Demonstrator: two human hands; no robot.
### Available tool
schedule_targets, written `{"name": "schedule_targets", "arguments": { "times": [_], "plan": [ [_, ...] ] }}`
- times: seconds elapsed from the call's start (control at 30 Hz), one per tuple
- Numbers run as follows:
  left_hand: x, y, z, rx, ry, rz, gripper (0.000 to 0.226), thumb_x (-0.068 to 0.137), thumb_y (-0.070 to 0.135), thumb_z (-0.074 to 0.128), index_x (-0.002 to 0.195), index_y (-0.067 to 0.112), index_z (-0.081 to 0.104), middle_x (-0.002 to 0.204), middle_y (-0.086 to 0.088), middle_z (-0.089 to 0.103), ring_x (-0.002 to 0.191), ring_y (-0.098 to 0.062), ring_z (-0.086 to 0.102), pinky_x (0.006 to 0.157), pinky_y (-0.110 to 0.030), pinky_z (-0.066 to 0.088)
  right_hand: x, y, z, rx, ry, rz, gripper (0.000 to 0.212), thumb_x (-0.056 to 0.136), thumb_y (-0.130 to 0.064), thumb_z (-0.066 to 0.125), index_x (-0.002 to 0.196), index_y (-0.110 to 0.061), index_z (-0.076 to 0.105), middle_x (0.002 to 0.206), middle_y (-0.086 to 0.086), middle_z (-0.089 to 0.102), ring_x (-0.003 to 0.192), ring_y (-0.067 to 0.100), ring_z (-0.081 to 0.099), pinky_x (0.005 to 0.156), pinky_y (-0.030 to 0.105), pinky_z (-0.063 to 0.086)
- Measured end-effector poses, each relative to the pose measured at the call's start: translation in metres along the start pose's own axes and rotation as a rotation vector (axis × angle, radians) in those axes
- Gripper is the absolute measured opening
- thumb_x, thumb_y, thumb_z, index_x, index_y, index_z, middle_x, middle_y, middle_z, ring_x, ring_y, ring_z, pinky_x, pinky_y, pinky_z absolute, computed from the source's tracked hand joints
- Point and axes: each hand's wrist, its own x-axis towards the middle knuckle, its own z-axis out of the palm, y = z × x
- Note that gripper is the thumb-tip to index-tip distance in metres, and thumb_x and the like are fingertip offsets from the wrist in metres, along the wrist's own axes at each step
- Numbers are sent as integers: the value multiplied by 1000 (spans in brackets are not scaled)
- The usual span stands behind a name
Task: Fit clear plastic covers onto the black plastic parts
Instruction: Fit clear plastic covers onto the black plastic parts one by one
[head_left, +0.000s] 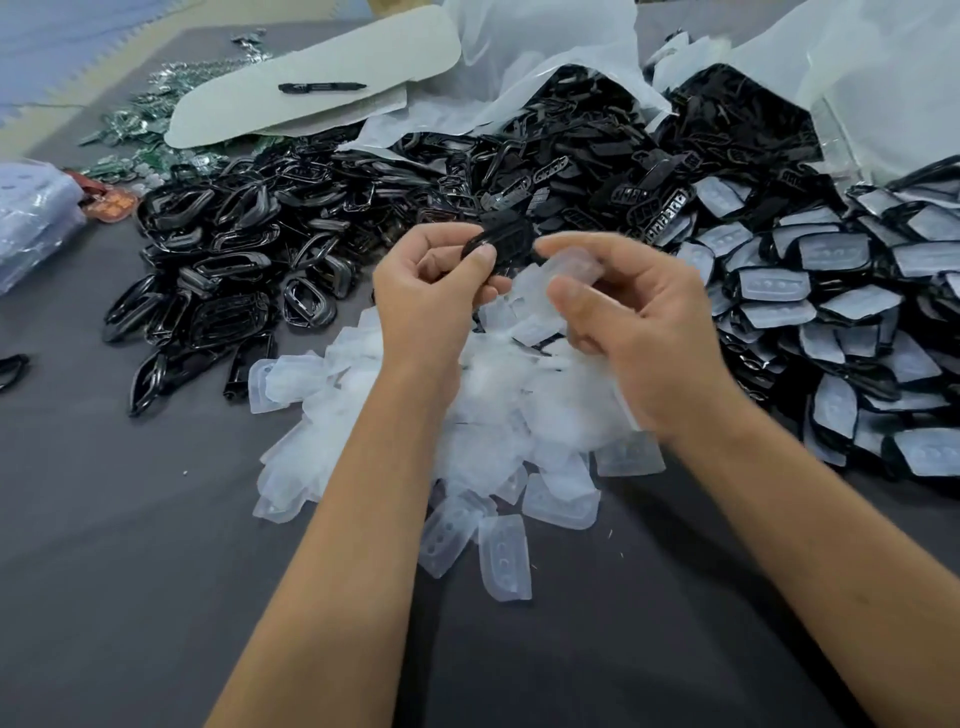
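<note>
My left hand pinches a black plastic part with button holes, held above the table's middle. Just right of it, my right hand grips a clear plastic cover between thumb and fingers, its edge close to the black part. Under both hands lies a heap of clear covers. To the right spreads a pile of black parts with clear covers fitted. Behind the hands, loose black parts spill from a white plastic bag.
Glossy black frames are heaped at the left on the grey table. A black marker lies on a white sheet at the back. Green circuit boards sit far left. A second white bag stands at the back right.
</note>
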Motion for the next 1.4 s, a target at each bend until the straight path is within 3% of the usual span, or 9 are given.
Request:
{"name": "schedule_targets", "arguments": {
  "times": [0.27, 0.47, 0.57, 0.63, 0.7, 0.77, 0.83, 1.23, 1.4],
  "plan": [
    [0, -1, 4, 51, -69, 69, 20, 91, -6, 68, 97, 12, 75, 71, -1, 70, 60, -17, 70, 60, -22, 53, 8, 18, -28, 127, 110, 170, 17, 89, -16, 80, 78, -23, 70, 76, 2, 70, 56, 13, 54, 49, 20, 43],
    [2, 3, 7, -36, -94, 60, 19, 91, -6, 68, 96, 12, 72, 63, 5, 65, 57, -14, 66, 62, -24, 54, 0, 14, -19, 103, -302, 218, 24, 93, -21, 77, 92, 3, 74, 82, 28, 69, 56, 17, 56, 52, 22, 45],
    [2, 2, 6, -60, -99, 51, 18, 92, -7, 67, 99, 9, 71, 59, 8, 62, 55, -11, 64, 61, -25, 54, 2, -4, -20, 137, -361, 83, 8, 91, -10, 72, 92, -6, 79, 115, 23, 71, 113, 36, 69, 98, 54, 57],
    [2, 1, 7, -64, -106, 51, 17, 93, -7, 65, 99, 8, 70, 57, 11, 61, 52, -7, 61, 59, -21, 52, 8, -9, -23, 54, -325, -3, 9, 91, -12, 74, 92, -4, 78, 114, 21, 71, 112, 57, 60, 98, 77, 44],
    [0, 1, 9, -67, -113, 41, 18, 93, -8, 65, 99, 8, 69, 61, 8, 65, 52, -8, 61, 58, -20, 51, 12, -6, -22, 57, -151, 4, 14, 91, -12, 76, 89, 2, 72, 97, 24, 69, 89, 52, 61, 86, 67, 50],
    [-3, -1, 13, -78, -117, 24, 22, 93, -9, 64, 103, 9, 70, 72, 3, 70, 54, -12, 64, 59, -20, 52, 12, 2, -20, 128, 14, 88, 9, 92, -10, 74, 84, -7, 69, 80, 11, 66, 75, 27, 60, 76, 41, 53],
    [-5, -4, 16, -70, -124, 26, 26, 92, -9, 65, 108, 10, 72, 78, 2, 72, 56, -14, 65, 59, -20, 52, 8, 14, -19, 164, 86, 155, 15, 93, -5, 71, 82, -15, 69, 75, 2, 63, 70, 16, 55, 70, 30, 49],
    [-2, -18, 17, -20, -79, -16, 24, 92, -11, 63, 104, 6, 74, 73, -3, 69, 59, -13, 66, 60, -19, 53, 5, 34, -15, 116, 196, 130, 6, 99, -10, 69, 98, -6, 72, 85, 13, 75, 66, 21, 70, 57, 28, 51],
    [-3, -21, 20, 42, -139, 31, 24, 91, -12, 64, 101, 8, 74, 73, -2, 72, 59, -15, 66, 58, -18, 51, 5, 33, -13, 121, 246, 72, 13, 100, -15, 69, 103, -6, 77, 62, -7, 62, 47, 10, 41, 43, 21, 33]
  ]
}}
